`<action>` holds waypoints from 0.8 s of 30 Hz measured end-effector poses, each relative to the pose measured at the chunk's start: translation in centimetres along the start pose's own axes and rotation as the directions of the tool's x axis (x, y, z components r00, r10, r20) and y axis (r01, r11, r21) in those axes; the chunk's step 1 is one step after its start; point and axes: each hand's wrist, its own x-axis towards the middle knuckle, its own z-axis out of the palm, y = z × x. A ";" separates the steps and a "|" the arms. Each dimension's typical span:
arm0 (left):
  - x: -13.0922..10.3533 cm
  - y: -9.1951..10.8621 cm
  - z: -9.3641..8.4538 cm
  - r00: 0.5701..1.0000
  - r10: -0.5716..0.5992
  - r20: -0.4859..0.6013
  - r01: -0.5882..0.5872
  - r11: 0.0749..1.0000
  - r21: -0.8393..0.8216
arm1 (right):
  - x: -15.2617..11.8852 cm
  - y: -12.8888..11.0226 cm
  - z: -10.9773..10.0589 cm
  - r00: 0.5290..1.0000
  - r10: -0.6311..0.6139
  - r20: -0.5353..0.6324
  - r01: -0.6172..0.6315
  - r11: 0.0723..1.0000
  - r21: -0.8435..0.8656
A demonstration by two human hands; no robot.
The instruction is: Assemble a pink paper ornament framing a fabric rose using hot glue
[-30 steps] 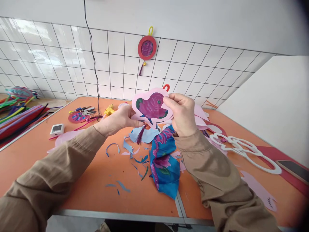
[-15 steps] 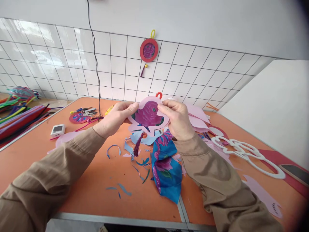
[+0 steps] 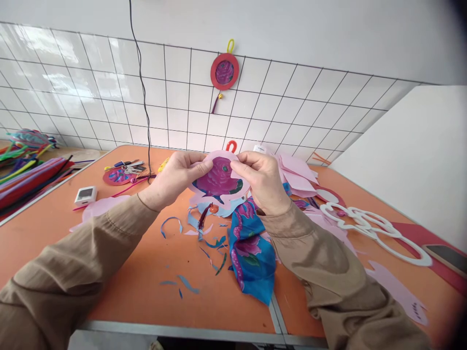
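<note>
Both hands hold up a pink paper ornament (image 3: 219, 177) with a purple flower-print centre, above the orange table. My left hand (image 3: 175, 176) pinches its left edge between thumb and fingers. On its right edge, my right hand (image 3: 263, 181) is closed in the same way. A red loop (image 3: 231, 146) sticks up at the ornament's top, and a dark red tassel (image 3: 204, 217) with an orange bead hangs below. Behind and under it lies light blue material (image 3: 233, 208). Blue floral cloth (image 3: 253, 257) is spread below my right hand.
Blue scraps (image 3: 188, 284) lie on the orange table (image 3: 146, 291). White cut-out frames (image 3: 401, 245) and a phone (image 3: 447, 257) are at right. Keys (image 3: 133, 168) and a white device (image 3: 85, 195) sit left. A round red ornament (image 3: 224, 72) hangs on the tiled wall.
Both hands have shifted slightly left with the ornament. The red loop now stands higher and clearer above it, and the tassel has swung left.
</note>
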 end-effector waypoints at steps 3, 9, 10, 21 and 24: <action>-0.1 0.2 0.2 1.000 -0.026 -0.018 0.026 1.000 0.013 | -0.1 0.0 0.1 1.000 0.020 0.014 -0.021 1.000 0.016; 0.0 0.1 0.2 0.999 -0.022 -0.043 0.023 1.000 0.020 | -0.2 0.0 0.2 0.999 0.028 0.029 -0.029 0.999 0.031; 0.0 0.0 0.2 0.999 -0.022 -0.042 0.023 0.999 0.022 | -0.2 0.1 0.2 0.999 0.030 0.037 -0.031 0.999 0.032; -0.1 -0.3 0.2 0.999 -0.021 -0.034 0.022 1.000 0.014 | -0.3 0.6 0.3 0.998 0.058 0.004 -0.058 0.998 0.030; 0.0 -0.5 0.2 0.999 -0.023 -0.025 0.023 1.000 0.003 | -0.3 0.6 0.4 0.998 0.056 -0.005 -0.055 0.998 0.042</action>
